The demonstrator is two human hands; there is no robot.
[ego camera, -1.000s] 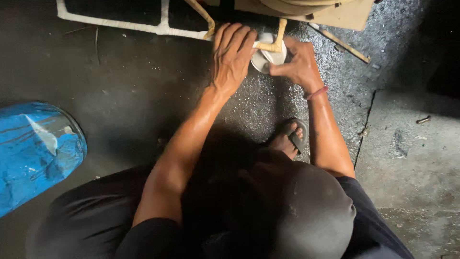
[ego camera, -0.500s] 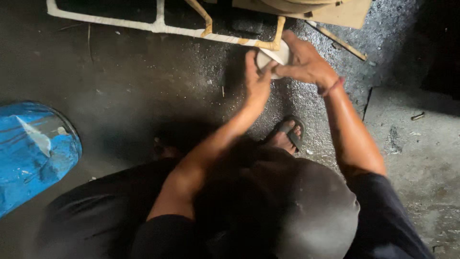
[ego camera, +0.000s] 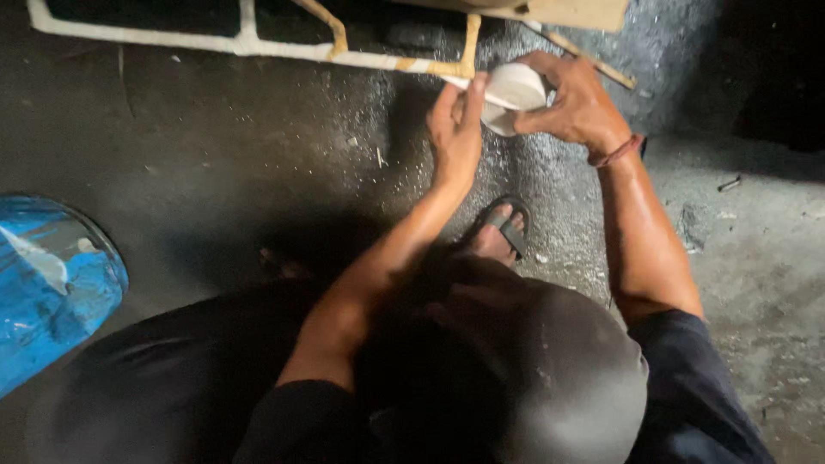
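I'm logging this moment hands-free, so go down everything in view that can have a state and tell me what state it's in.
White tape roll: lifted, gripped by the right hand.
Left hand: fingertips at the roll's edge, pinching what looks like the tape end.
White frame: lying flat on the floor, partly wrapped in tan tape.
Sandal: on the foot, planted on the floor.
Blue bag: crumpled, lying at the left.

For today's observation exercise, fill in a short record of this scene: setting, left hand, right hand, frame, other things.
Setting: dark concrete floor, seen from above
Right hand: grips a white tape roll
Left hand: fingers at the roll's loose end, beside the frame
Frame: white bars with tan-wrapped joints
Other things: blue sack at left; sandalled foot below the hands
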